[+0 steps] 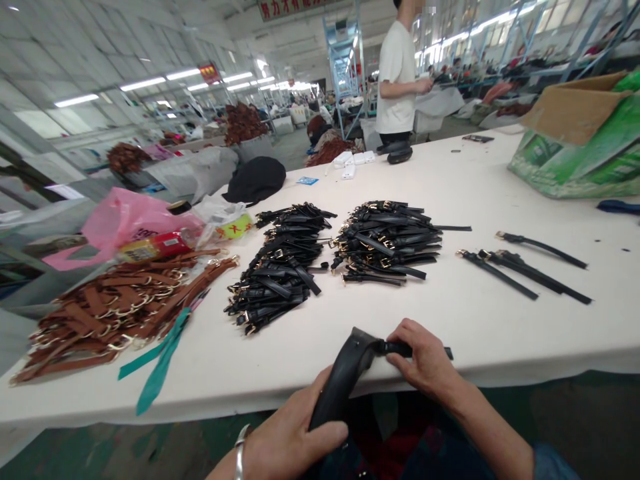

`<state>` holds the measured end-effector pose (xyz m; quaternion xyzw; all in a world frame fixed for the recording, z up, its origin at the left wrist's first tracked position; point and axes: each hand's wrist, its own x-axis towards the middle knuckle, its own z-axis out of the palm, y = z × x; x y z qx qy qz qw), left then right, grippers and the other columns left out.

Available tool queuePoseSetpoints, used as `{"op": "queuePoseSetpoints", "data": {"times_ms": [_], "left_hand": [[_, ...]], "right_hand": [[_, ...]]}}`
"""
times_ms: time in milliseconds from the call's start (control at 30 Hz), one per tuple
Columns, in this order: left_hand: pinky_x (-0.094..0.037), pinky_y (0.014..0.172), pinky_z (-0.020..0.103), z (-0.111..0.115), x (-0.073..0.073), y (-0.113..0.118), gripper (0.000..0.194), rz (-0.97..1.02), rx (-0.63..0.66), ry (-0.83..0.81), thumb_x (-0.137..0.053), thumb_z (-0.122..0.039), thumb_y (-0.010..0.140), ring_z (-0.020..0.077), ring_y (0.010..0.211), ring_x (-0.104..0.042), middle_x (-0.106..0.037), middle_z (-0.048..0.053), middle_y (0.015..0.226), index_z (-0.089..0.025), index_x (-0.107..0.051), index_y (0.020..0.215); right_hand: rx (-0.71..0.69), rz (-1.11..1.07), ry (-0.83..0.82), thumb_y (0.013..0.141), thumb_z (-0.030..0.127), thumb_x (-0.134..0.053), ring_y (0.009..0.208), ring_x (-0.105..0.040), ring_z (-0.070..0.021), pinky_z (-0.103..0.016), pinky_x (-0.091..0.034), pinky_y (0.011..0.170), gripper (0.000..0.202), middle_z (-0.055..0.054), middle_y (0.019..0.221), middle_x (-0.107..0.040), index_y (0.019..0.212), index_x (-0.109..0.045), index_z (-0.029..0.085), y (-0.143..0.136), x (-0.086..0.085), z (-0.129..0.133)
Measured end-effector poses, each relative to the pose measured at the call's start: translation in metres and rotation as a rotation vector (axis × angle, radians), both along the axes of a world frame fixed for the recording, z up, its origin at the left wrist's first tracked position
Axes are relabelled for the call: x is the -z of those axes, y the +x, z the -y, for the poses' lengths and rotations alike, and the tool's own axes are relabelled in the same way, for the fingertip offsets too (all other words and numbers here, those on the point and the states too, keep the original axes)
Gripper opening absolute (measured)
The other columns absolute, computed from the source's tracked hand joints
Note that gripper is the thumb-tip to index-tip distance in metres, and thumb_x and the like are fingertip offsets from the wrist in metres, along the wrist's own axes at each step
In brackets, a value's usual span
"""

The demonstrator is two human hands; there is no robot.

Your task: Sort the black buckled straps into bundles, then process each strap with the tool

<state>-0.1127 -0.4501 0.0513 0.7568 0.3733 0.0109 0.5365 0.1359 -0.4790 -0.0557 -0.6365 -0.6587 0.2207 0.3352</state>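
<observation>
My left hand [295, 427], with a silver bangle at the wrist, is closed around a thick, curved, glossy black piece [345, 377] at the table's front edge. Whether it is a tool or a leather part I cannot tell. In my right hand [425, 357] a short black strap [399, 348] is pinched between thumb and fingers. One end of that strap meets the curved piece, and its other end sticks out past my fingers. Beyond my hands lie two heaps of black buckle straps, a left heap [283, 267] and a right heap [387, 240]. Loose black straps [537, 270] lie farther right.
Brown straps with metal rings [110, 313] are piled at left beside teal ribbons [167, 363]. Behind them are a pink bag [125, 220] and a black cap [257, 180]. A green carton [580, 143] stands at right. A person [397, 73] is beyond the table [500, 340].
</observation>
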Motion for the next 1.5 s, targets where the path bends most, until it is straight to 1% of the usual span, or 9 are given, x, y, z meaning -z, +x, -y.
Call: {"op": "queuePoseSetpoints", "data": {"times_ms": [67,167,233,367,667,933,1267,1400,1500], "left_hand": [[-0.034,0.100,0.039,-0.002,0.011,-0.003,0.059,0.109,-0.055,-0.094,-0.052,-0.042,0.082,0.0262,0.113,-0.049,-0.051,0.007,0.130,-0.022,-0.037,0.136],[-0.051,0.063,0.032,0.003,0.030,-0.005,0.065,0.195,-0.168,-0.414,-0.043,-0.048,0.086,0.0205,0.070,-0.064,-0.066,0.009,0.093,-0.022,-0.021,0.142],[-0.043,0.041,0.022,0.008,0.040,-0.002,0.071,0.271,-0.239,-0.624,-0.039,-0.049,0.088,0.0162,0.047,-0.060,-0.063,0.003,0.069,-0.021,-0.005,0.144],[-0.035,0.032,0.015,0.012,0.047,0.004,0.075,0.380,-0.329,-0.749,-0.041,-0.049,0.087,0.0126,0.039,-0.056,-0.059,-0.001,0.062,-0.024,0.003,0.143],[-0.042,0.032,0.015,0.008,0.017,0.002,0.075,0.322,-0.318,-0.745,-0.042,-0.049,0.088,0.0155,0.045,-0.063,-0.065,0.007,0.084,-0.032,0.007,0.142],[-0.044,0.032,0.018,0.004,0.024,0.024,0.077,0.380,-0.445,-0.723,-0.048,-0.041,0.086,0.0106,0.040,-0.055,-0.057,-0.002,0.071,-0.036,0.005,0.141],[-0.049,0.044,0.026,0.001,0.018,-0.004,0.074,0.166,-0.320,-0.593,-0.043,-0.052,0.086,0.0152,0.047,-0.059,-0.053,-0.006,0.056,-0.030,-0.001,0.142],[-0.044,0.043,0.022,-0.017,0.010,-0.008,0.069,-0.016,-0.199,-0.489,-0.042,-0.056,0.085,0.0137,0.046,-0.056,-0.052,-0.005,0.059,-0.028,-0.012,0.141],[-0.042,0.047,0.023,-0.031,0.003,-0.008,0.056,-0.158,-0.102,-0.270,-0.041,-0.057,0.084,0.0129,0.049,-0.054,-0.053,-0.003,0.062,-0.021,-0.041,0.126]], "right_hand": [[-0.002,0.000,0.007,0.068,0.017,-0.061,0.079,-0.051,-0.0170,-0.029,-0.039,0.071,0.014,-0.001,0.081,-0.053,0.082,-0.060,0.022,0.000,0.000,0.000],[-0.001,0.000,0.012,0.068,0.016,-0.061,0.078,-0.051,-0.0169,-0.029,-0.039,0.070,0.015,-0.001,0.081,-0.053,0.082,-0.060,0.021,0.000,0.000,0.000],[0.002,0.001,0.016,0.068,0.016,-0.061,0.078,-0.051,-0.0170,-0.029,-0.039,0.071,0.015,-0.001,0.081,-0.053,0.082,-0.060,0.021,0.000,0.000,0.000],[0.002,-0.001,0.010,0.069,0.016,-0.060,0.079,-0.051,-0.0172,-0.030,-0.039,0.072,0.014,-0.001,0.081,-0.053,0.081,-0.059,0.021,0.000,0.002,-0.001],[-0.002,-0.003,-0.010,0.071,0.017,-0.060,0.080,-0.051,-0.0174,-0.030,-0.039,0.072,0.013,-0.001,0.082,-0.053,0.083,-0.060,0.022,-0.002,0.000,0.000],[-0.004,-0.007,-0.004,0.071,0.018,-0.061,0.081,-0.051,-0.0180,-0.031,-0.040,0.074,0.014,-0.001,0.082,-0.053,0.085,-0.061,0.022,0.000,0.002,0.000],[-0.002,-0.031,0.019,0.070,0.016,-0.061,0.080,-0.052,-0.0172,-0.030,-0.040,0.073,0.015,-0.001,0.081,-0.054,0.083,-0.062,0.022,0.000,0.004,-0.001],[0.000,-0.032,0.027,0.069,0.017,-0.062,0.079,-0.053,-0.0173,-0.030,-0.041,0.072,0.015,-0.001,0.081,-0.055,0.083,-0.062,0.022,0.001,0.005,-0.001],[-0.006,-0.037,0.023,0.069,0.017,-0.061,0.080,-0.053,-0.0175,-0.030,-0.041,0.073,0.015,-0.001,0.082,-0.055,0.083,-0.062,0.022,0.000,0.004,0.000]]}}
